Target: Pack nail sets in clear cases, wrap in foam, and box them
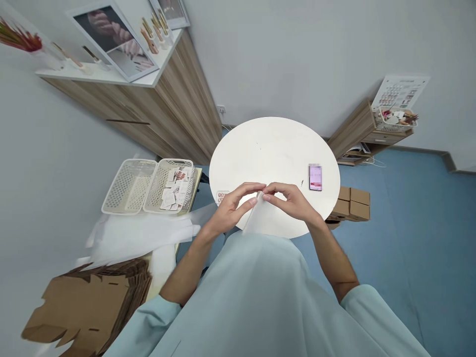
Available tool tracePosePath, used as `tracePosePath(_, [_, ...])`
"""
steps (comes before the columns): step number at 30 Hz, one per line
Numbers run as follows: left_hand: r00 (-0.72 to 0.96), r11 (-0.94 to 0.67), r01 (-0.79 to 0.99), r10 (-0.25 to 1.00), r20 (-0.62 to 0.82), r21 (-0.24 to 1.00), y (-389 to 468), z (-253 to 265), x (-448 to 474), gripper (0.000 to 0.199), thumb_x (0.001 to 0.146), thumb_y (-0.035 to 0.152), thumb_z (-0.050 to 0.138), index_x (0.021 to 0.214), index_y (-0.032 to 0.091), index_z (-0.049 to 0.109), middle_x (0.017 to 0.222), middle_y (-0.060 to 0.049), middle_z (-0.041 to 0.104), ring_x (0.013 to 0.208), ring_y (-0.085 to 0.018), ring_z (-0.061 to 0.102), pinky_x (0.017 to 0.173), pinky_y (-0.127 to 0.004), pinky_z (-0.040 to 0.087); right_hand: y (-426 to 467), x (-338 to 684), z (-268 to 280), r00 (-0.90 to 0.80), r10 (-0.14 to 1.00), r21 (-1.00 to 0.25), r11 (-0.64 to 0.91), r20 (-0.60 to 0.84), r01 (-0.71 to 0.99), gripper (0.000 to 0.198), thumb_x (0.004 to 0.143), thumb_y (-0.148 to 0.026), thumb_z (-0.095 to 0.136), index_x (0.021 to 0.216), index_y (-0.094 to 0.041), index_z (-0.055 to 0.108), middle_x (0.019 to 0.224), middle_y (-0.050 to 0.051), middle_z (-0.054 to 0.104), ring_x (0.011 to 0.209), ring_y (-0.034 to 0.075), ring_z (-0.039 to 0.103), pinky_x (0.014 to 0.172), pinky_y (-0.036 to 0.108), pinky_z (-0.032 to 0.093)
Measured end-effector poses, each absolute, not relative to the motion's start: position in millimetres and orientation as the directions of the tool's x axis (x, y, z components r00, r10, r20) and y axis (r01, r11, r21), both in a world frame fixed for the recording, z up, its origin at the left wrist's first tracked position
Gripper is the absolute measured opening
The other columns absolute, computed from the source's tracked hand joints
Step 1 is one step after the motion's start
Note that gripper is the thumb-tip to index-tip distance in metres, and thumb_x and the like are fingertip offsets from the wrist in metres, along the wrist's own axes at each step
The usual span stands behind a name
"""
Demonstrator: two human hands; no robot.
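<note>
Over the near part of the round white table (260, 144), both of my hands meet at a thin white sheet (258, 218), its upper end folded or rolled. My left hand (235, 206) has its thumb against the left side of that end, fingers arched above it. On the other side, my right hand (292, 201) pinches the same end between thumb and fingers. Whether anything lies inside the fold is hidden. Just left of my left hand, a small card with red marks (222, 196) lies at the table edge. A phone with a pink screen (315, 177) lies to the right.
At the left stand two white plastic baskets (128, 186), one holding small printed packets (174, 191). White sheets (137, 235) and flat brown cardboard boxes (85, 302) are stacked nearer me. Folded boxes (351, 203) sit right of the table. A wooden cabinet (186, 94) stands behind left.
</note>
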State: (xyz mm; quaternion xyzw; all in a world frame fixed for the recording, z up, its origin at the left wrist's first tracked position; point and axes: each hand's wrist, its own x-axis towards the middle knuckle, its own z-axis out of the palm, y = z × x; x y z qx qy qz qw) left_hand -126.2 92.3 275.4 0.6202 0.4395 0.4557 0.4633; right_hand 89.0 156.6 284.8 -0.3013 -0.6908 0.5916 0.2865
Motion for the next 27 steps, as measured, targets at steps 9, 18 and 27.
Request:
tracePosePath(9, [0.297, -0.066, 0.265, 0.955, -0.017, 0.962, 104, 281, -140, 0.028, 0.099, 0.047, 0.068, 0.105, 0.022, 0.078, 0.106, -0.007, 0.079, 0.102, -0.023, 0.071, 0.098, -0.038, 0.055, 163, 100, 289, -0.68, 0.733, -0.976, 0.145, -0.005, 0.163, 0.026, 0.096, -0.05, 0.072, 0.097, -0.025, 0.078, 0.099, 0.003, 0.078, 0.098, 0.022, 0.07, 0.1, 0.042, 0.053])
tracePosePath(18, [0.428, -0.108, 0.315, 0.903, -0.04, 0.943, 114, 293, -139, 0.032, 0.097, 0.051, 0.066, 0.09, 0.022, 0.078, 0.089, -0.005, 0.078, 0.084, -0.021, 0.07, 0.082, -0.033, 0.057, 163, 102, 288, -0.778, 0.626, -0.973, 0.141, -0.056, 0.184, 0.027, 0.097, -0.05, 0.07, 0.096, -0.024, 0.078, 0.097, 0.003, 0.078, 0.096, 0.022, 0.071, 0.097, 0.041, 0.055])
tracePosePath(27, [0.499, -0.08, 0.338, 0.86, -0.106, 0.938, 115, 292, -136, 0.028, 0.094, 0.044, 0.067, 0.082, 0.021, 0.078, 0.079, -0.002, 0.076, 0.076, -0.018, 0.067, 0.074, -0.029, 0.054, 163, 103, 289, -0.821, 0.568, -0.958, 0.198, -0.061, 0.208, 0.023, 0.097, -0.046, 0.07, 0.097, -0.025, 0.079, 0.096, 0.002, 0.079, 0.092, 0.021, 0.071, 0.089, 0.037, 0.055])
